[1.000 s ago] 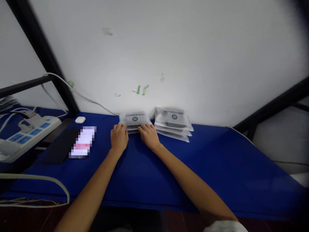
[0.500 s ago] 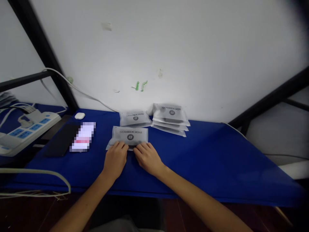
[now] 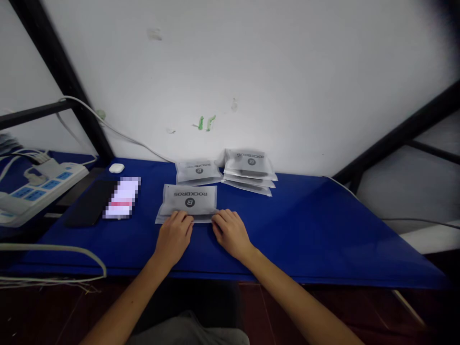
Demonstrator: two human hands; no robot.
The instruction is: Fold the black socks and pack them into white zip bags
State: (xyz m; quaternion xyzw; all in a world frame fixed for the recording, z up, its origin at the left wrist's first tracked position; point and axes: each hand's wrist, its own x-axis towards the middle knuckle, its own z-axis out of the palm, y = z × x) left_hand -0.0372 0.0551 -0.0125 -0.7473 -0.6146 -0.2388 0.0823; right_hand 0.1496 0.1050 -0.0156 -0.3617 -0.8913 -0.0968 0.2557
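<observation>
Frosted plastic, printed with ROCKBROS and a round dark logo, made up the pouch (image 3: 190, 197) in front of me; it lay on the blue surface (image 3: 305, 230), its lettering upside down to me. My left hand (image 3: 174, 235) had its fingers bent over the front edge, left of the middle, close together rather than spread. My right hand (image 3: 232, 232) was curled at the near right corner, its fingers likewise close together. Both thumbs were mostly out of sight, so I could not tell whether either hand was pinching the plastic or only resting on it.

Just behind lay a second pouch (image 3: 199, 172) with the same print, near the white wall (image 3: 287, 72). To its right, right beside it, sat a stack (image 3: 249, 165) of similar pouches, their front edges fanned slightly toward me.

Off to my left were a phone (image 3: 122, 197), its lit screen blurred into blocks, and a flat black slab (image 3: 86, 206) next to it. A small white case (image 3: 117, 168) lay behind them, and farther left stood a power strip (image 3: 43, 191) with plugs in it. A white cord (image 3: 122, 136) ran down along the wall toward the second pouch.
</observation>
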